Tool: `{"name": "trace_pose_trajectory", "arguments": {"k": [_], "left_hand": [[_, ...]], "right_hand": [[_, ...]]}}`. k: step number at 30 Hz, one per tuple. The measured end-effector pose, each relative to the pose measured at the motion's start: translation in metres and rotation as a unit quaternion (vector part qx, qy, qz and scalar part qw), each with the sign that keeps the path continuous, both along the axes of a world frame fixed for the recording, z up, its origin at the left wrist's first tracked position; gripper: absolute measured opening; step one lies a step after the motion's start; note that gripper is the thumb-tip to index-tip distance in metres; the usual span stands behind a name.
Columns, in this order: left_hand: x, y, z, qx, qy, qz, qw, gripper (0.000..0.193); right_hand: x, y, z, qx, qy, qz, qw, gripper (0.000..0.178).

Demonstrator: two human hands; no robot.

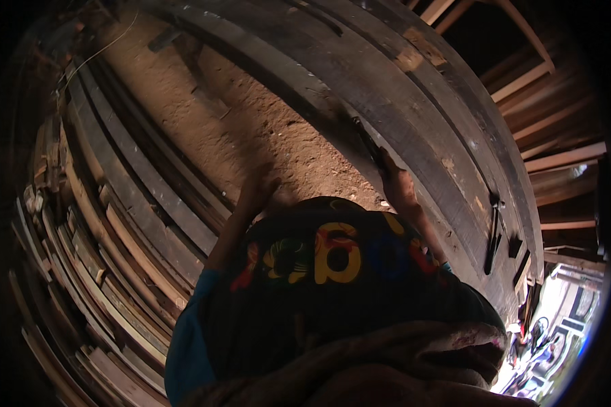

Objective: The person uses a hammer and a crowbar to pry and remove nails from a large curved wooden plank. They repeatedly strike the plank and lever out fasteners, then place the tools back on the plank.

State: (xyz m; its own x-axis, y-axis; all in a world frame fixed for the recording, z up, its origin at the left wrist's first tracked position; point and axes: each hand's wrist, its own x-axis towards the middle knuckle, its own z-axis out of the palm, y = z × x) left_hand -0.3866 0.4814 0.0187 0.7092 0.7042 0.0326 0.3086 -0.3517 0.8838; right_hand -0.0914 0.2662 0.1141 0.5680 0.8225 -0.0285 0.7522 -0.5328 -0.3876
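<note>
My right hand [399, 186] is closed around the handle end of a dark slim tool [368, 141]. Its narrow metal tip points up and left, over the edge of the wide dark wooden planks [400, 102]; poor light hides the tool's exact kind. Across the gap, my left hand [258, 188] hovers over the dirt floor [299, 146], smeared by motion and shadow. Its fingers cannot be made out clearly. Another tool with long dark handles [493, 237] lies on the planks to the right of my right hand.
Stacked boards and timber strips [125, 224] fill the left side. Beyond my left hand, a blurred dark object [193, 64] stands over the dirt. A timber frame [523, 81] is at the upper right. Bright daylight enters an opening [557, 332] at the lower right.
</note>
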Motion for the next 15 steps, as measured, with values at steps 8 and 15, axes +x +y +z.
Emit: {"name": "trace_pose_trajectory", "arguments": {"k": [8,15], "left_hand": [[-0.088,-0.012,0.010,-0.054,0.063,0.233,0.969,0.042],[-0.101,-0.004,-0.034,-0.049,0.030,0.253,0.966,0.041]], "right_hand": [[-0.018,0.121,0.024,-0.050,-0.004,0.039,0.998,0.063],[-0.015,0.227,0.025,-0.052,-0.027,0.097,0.994,0.060]]}}
